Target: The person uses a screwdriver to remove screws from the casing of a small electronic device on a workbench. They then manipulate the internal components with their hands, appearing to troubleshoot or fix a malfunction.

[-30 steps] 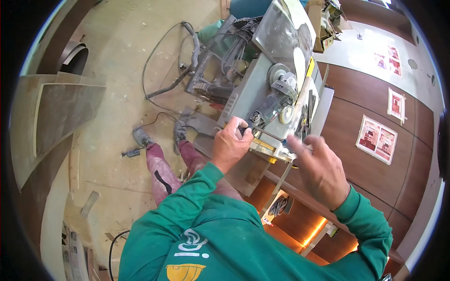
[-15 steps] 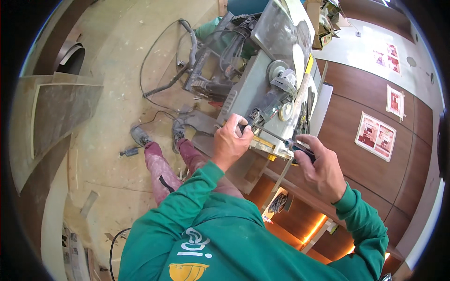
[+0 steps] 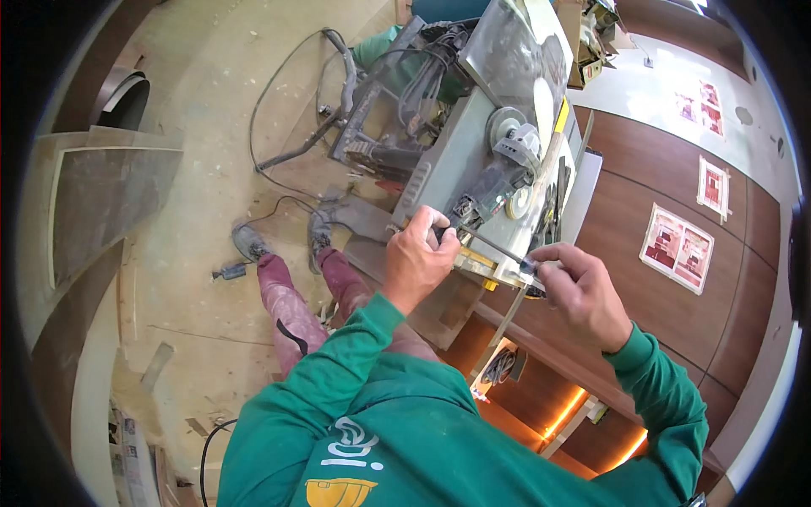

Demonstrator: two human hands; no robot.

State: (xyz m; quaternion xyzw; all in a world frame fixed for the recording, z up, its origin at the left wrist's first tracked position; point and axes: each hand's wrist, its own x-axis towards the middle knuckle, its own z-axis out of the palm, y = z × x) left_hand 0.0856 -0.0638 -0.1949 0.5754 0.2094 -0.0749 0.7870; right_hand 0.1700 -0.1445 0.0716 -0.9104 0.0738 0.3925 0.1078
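My left hand [image 3: 420,258] pinches a small dark part [image 3: 439,231], which I cannot make out, at the front end of the workbench [image 3: 456,135]. My right hand [image 3: 574,294] is closed on a screwdriver [image 3: 530,265]; its long shaft reaches across to my left fingers. Just beyond the hands, an angle grinder [image 3: 494,182] lies on the metal bench top, beside a pale round disc [image 3: 517,204], some long dark tools [image 3: 557,204] and a yellow strip [image 3: 557,118].
Hoses and cables [image 3: 346,76] run around a dark metal frame [image 3: 346,139]. Boards [image 3: 110,211] stand at the left. A small grey tool [image 3: 232,272] lies on the floor by my shoe. Wood panels [image 3: 667,321] with taped printouts are right; cardboard boxes [image 3: 583,51] sit at the back.
My right hand was blurred and more open; it has since closed round the screwdriver's handle, and in the last half second has shifted slightly right. My left hand stays in much the same place.
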